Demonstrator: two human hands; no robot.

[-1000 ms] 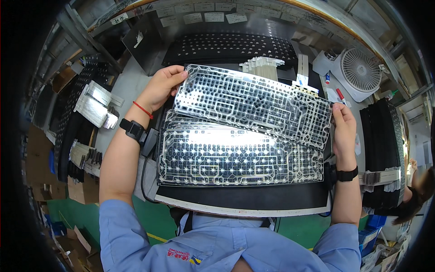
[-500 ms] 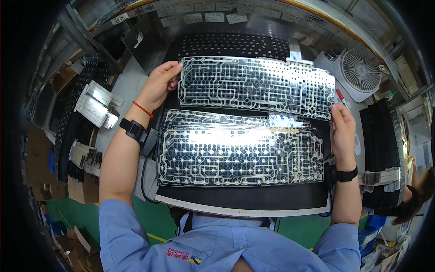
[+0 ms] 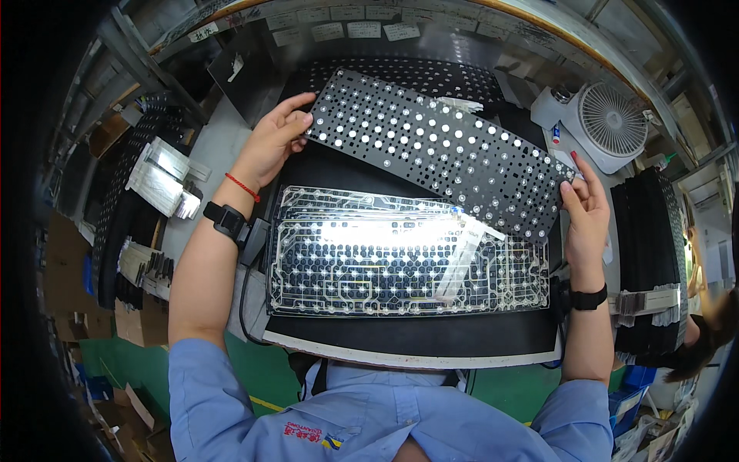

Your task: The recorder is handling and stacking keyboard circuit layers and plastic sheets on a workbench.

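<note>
Between my two hands is a dark keyboard membrane sheet (image 3: 431, 138), its face dotted with white round spots and small square holes. It slants down toward the right. My left hand (image 3: 281, 135) pinches its left end between thumb and fingers, and my right hand (image 3: 586, 212) grips the lower right end. Under it lies a stack of clear keyboard membranes (image 3: 408, 281) with silvery circuit lines. A pale, narrow tail strip (image 3: 460, 266) extends from near the held sheet's lower edge over the stack.
A black mat (image 3: 416, 333) covers the table under the stack. More dotted black sheets (image 3: 369, 71) lie at the back. A white fan (image 3: 612, 119) stands at the back right. Piles of black sheets flank me at left (image 3: 115, 200) and right (image 3: 650, 254).
The held sheet has turned over, from its shiny circuit-lined face to a dark, white-dotted face. It now tilts more, and its tail strip has come to the near side. Both hands keep hold.
</note>
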